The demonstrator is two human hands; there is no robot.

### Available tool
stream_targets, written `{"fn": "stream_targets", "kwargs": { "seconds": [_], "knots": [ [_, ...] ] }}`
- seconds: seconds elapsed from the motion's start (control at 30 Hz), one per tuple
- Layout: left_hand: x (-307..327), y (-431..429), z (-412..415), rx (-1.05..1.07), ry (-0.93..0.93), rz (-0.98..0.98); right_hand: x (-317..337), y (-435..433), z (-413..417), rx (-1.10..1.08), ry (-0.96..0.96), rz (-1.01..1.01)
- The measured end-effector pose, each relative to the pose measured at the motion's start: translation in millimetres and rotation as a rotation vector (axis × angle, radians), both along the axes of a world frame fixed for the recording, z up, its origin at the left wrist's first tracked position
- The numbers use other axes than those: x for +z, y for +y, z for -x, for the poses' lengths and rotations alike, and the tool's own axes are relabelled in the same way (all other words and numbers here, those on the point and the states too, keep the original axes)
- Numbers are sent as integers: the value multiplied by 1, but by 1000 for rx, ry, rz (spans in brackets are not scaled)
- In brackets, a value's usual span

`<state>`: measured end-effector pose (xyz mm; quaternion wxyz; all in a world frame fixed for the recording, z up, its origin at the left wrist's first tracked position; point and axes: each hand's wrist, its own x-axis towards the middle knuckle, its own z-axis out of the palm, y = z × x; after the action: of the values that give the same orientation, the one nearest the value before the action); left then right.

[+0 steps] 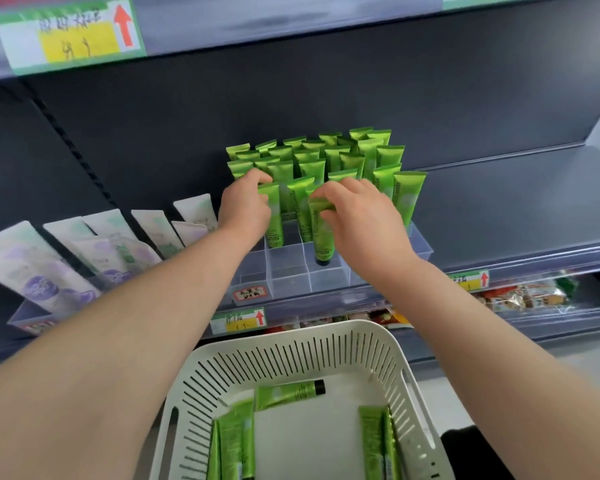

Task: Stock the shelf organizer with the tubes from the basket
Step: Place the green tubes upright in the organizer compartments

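Left hand point(246, 204): we grip a green tube point(274, 223).
Right hand point(359, 216): we pinch a second tube point(321, 233), cap-down in the clear organizer point(290, 277).

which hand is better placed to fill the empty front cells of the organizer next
Right, probably. The right hand pinches a green tube upright, cap down, nearest the empty front cells of the organizer; the left hand grips the other tube farther back.

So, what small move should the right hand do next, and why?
Probably push the green tube straight down and let go: the right hand pinches its top, and its black cap sits low inside a clear organizer cell.
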<state>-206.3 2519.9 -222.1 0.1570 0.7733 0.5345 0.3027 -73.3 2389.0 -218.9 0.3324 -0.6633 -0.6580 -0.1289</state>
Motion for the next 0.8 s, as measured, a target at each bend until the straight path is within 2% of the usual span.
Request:
{"fn": "stream_targets", "kwargs": {
  "seconds": [0.2, 0.3, 0.4, 0.6, 0.8],
  "knots": [
    [9, -26, 25, -46, -49, -190, 17, 15, 19, 45, 31, -13],
    [8, -42, 43, -85, -24, -224, 23, 27, 22, 21, 48, -15],
    [0, -53, 62, -184, 77, -217, 24, 41, 29, 15, 59, 0],
    [-31, -74, 91, -445, 445, -308, 24, 62, 41, 22, 46, 65],
    [-40, -78, 96, -470, 427, -278, 15, 76, 41, -1, -20, 173]
  ]
}}
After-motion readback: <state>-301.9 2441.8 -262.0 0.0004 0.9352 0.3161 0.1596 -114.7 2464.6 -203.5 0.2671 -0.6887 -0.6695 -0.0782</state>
